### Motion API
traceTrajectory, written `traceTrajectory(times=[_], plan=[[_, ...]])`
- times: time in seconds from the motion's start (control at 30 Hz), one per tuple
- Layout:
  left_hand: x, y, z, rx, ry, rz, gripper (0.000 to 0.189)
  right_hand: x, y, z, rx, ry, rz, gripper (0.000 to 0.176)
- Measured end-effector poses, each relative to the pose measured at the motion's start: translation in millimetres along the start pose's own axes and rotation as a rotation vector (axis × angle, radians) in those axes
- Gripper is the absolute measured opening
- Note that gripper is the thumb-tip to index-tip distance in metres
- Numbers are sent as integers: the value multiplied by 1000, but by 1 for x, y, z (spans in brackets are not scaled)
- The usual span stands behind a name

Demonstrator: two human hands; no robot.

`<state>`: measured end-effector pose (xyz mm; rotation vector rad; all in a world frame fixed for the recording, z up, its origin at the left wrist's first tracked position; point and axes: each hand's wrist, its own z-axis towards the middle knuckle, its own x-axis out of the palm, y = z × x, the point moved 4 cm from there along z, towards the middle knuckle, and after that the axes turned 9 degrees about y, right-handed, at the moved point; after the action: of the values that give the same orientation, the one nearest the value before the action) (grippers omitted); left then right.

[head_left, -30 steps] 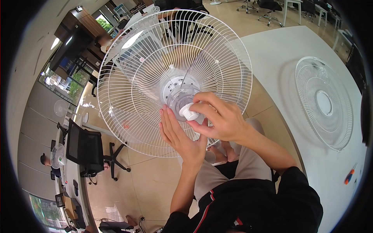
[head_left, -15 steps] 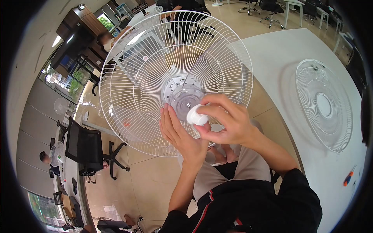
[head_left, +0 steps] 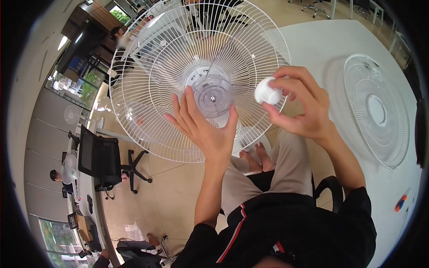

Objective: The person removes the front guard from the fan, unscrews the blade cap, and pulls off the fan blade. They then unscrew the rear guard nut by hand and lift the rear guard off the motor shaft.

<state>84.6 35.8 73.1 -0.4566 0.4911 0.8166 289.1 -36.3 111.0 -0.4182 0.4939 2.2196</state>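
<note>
In front of me stands a fan with a white wire rear grille [head_left: 134, 129] and transparent blades whose clear round hub [head_left: 214, 96] has a metal shaft tip at its centre. My left hand [head_left: 208, 134] spans the hub's near side, thumb on the right and fingers on the left, touching it. To the right of the hub, my right hand [head_left: 306, 105] pinches a white screw cap [head_left: 267, 91] between thumb and fingers, apart from the shaft. The cap's open end faces the hub.
On the white table [head_left: 308, 49] at the right lie a white front grille [head_left: 377, 111] and a screwdriver [head_left: 401, 203] with an orange and blue handle. A black office chair [head_left: 100, 156] stands at the left. Other people sit farther off.
My right hand has moved right and up, taking the white cap away from the hub. My left hand has spread from beside the hub to around its near side.
</note>
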Motion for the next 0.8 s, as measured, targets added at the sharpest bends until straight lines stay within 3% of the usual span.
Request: traceTrajectory(times=[0.3, 0.8], plan=[[-5, -4, -2, 36, -22, 4, 96, -35, -9, -23, 133, 55, -61, 40], [-12, -15, -4, 56, -12, 27, 95, -85, -31, -33, 153, -78, -161, 37]])
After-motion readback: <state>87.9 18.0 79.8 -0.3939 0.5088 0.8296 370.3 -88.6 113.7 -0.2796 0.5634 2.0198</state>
